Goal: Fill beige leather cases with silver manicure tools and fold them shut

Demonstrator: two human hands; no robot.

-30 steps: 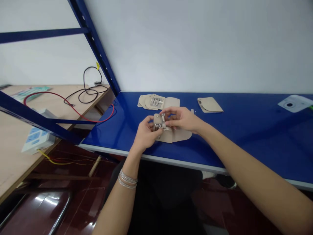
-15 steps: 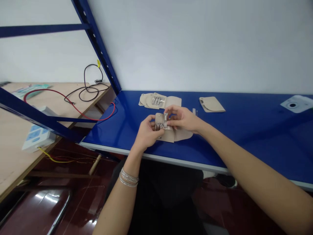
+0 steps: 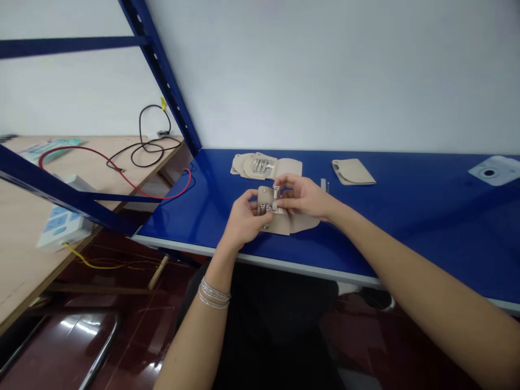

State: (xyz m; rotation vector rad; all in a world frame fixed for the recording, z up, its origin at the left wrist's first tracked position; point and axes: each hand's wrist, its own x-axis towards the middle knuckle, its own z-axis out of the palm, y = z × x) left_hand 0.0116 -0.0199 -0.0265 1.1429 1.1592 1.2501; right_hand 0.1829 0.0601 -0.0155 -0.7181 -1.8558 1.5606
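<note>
My left hand (image 3: pixel 246 221) grips the left side of an unfolded beige manicure case (image 3: pixel 279 223) at the front of the blue table, thumb across the small metal tools in it. In my right hand (image 3: pixel 299 196), a silver nail clipper (image 3: pixel 277 192) is pinched between thumb and fingers, upright against the case; how deep it sits in its slot is hidden. Two more shiny tools stand beside it under the case's rounded flap (image 3: pixel 265 193). Just right of my right hand lie a flat metal strip (image 3: pixel 323 184) and a thin metal tool (image 3: pixel 328 187).
Behind my hands are beige cases (image 3: pixel 246 164), one open with several metal tools. A folded beige case (image 3: pixel 354 171) lies to the right, and a white piece with a dark round hole (image 3: pixel 494 170) farther right. A blue rack post (image 3: pixel 162 70) and red cable (image 3: pixel 162 198) stand left.
My right hand's grip on the nail clipper has shifted very slightly, and the clipper still stands at the case. My left hand keeps its hold. The whole view has moved a little.
</note>
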